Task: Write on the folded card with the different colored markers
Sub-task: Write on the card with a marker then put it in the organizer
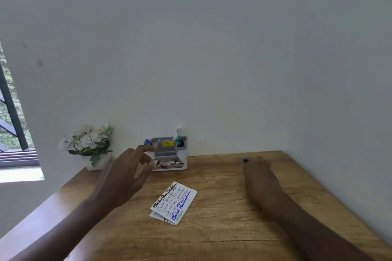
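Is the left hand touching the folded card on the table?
Apart. The head view shows the left hand raised toward the organizer, with bare wood showing between it and the folded card.

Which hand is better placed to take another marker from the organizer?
Left. The left hand is open and raised just in front of the organizer; the right hand grips a marker, farther away.

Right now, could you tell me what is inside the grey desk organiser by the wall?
The grey desk organiser holds markers with coloured caps in its right compartment, and more caps show at its left end. The left hand covers its lower left part.
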`<state>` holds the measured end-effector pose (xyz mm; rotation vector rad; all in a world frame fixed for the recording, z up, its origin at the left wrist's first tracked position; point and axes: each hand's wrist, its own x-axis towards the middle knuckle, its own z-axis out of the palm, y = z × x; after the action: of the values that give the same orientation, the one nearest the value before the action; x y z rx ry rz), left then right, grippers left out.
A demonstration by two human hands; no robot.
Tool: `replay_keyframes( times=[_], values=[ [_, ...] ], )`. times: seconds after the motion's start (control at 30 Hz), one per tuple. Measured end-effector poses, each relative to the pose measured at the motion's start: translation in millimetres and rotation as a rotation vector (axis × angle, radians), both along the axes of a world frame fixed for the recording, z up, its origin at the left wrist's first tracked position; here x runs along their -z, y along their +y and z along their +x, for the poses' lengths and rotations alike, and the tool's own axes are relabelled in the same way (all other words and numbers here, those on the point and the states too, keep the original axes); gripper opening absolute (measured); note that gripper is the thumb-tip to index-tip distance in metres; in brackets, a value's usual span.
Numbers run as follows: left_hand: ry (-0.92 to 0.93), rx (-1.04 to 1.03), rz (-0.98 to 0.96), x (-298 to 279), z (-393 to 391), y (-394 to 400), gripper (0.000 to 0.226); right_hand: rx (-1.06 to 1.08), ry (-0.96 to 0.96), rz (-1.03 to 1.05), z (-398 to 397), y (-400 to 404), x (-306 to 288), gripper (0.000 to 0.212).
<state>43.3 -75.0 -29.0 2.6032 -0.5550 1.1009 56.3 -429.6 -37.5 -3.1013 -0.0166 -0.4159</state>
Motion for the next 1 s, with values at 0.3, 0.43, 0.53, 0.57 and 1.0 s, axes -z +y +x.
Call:
replay_keyframes(
  times=[0.3, 0.43, 0.53, 0.57, 1.0],
  values=[
    [0.098, 0.077, -0.067, 28.9, -18.4, -7.4, 0.029, -0.117, 0.036, 0.33, -9.0, 19.2, -2.8, 0.025],
    [0.108, 0.129, -0.068, 31.8, -24.1, -19.6, 0.026, -0.21, 0.121, 0.767, -13.0, 31.4, -2.2, 0.018],
    [0.09, 0.156, -0.073, 29.5, -25.3, -26.0, 0.018, -0.271, 0.159, 1.279, -20.7, 52.4, -10.8, 0.038],
    [0.1, 0.166, -0.087, 28.8, -25.9, -26.7, 0.016, -0.314, 0.158, 1.424, -23.9, 59.3, -12.9, 0.034],
    [0.419, 0.363, -0.156, 32.0, -39.0, -61.3, 0.017, -0.704, -0.05, 1.32, -55.1, 86.0, -5.1, 0.014]
  ],
)
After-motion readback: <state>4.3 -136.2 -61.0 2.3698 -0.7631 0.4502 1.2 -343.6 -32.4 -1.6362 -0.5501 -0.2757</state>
